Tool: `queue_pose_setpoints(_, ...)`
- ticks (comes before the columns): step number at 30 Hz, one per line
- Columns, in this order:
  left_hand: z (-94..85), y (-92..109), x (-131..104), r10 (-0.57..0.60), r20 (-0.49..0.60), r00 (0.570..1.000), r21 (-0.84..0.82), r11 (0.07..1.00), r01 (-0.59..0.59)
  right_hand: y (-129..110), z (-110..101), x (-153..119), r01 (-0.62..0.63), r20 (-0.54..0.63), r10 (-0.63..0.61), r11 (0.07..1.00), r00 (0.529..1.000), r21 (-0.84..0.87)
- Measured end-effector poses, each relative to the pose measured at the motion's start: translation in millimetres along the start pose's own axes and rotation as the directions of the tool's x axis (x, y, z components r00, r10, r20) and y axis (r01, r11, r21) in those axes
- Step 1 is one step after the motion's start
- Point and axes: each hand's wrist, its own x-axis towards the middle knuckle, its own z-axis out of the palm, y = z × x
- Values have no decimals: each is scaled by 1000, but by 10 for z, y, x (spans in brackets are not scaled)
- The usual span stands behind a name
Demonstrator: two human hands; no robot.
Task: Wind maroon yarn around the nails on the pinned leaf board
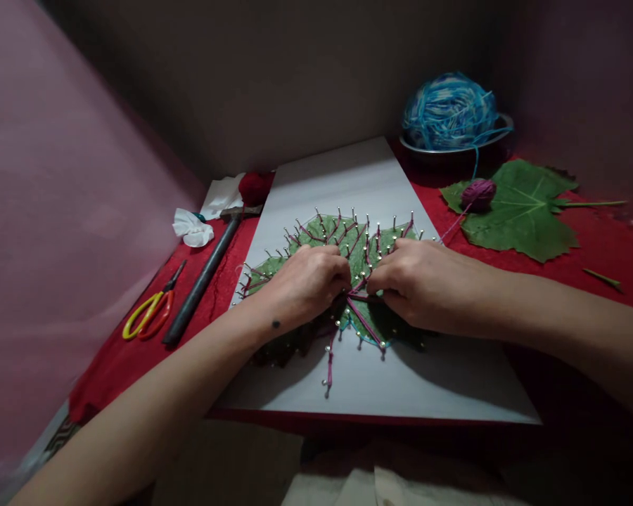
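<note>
A green leaf [359, 253] lies on a white board [342, 172], ringed and crossed by several upright nails. Purple yarn [365, 320] runs along its veins and down to a lone nail below the leaf; blue yarn [369, 340] follows part of its lower edge. My left hand [316, 277] is closed over the leaf's middle, fingertips pinched by the yarn; what they hold is hidden. Just to its right, my right hand [416, 281] pinches purple yarn close to the central nails. A strand leads from behind that hand to a small purple yarn ball [479, 195].
On the red cloth [232, 274] at left lie scissors [155, 309], a hammer [205, 277], crumpled white tissue [193, 228] and red yarn [255, 187]. At right are another large leaf [527, 211], a stem piece [601, 279] and a metal bowl [427, 150] holding blue yarn [451, 112].
</note>
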Motion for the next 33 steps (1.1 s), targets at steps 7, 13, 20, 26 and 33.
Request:
queue_pose_setpoints(7, -177, 82, -154, -117, 61, 991, -156, 980, 125, 70, 8, -51, 20, -64, -19, 1000, 998, 20)
queue_pose_setpoints(13, -118, 169, -106, -111, 104, 988, 75, 992, 104, 73, -5, -34, 6, -42, -5, 1000, 999, 20)
queue_pose_setpoints(20, -135, 269, 45, -151, 191, 970, 279, 956, 93, 85, -3, -26, -13, -18, 13, 1000, 1000, 4)
queue_pose_setpoints(26, -160, 326, 97, -160, 266, 951, 342, 937, 62, 70, -31, -30, -31, -12, 31, 999, 999, -39)
queue_pose_setpoints(33, -133, 255, -14, -148, 197, 969, 289, 953, 86, 57, -26, -50, -5, -17, 4, 998, 1000, -60)
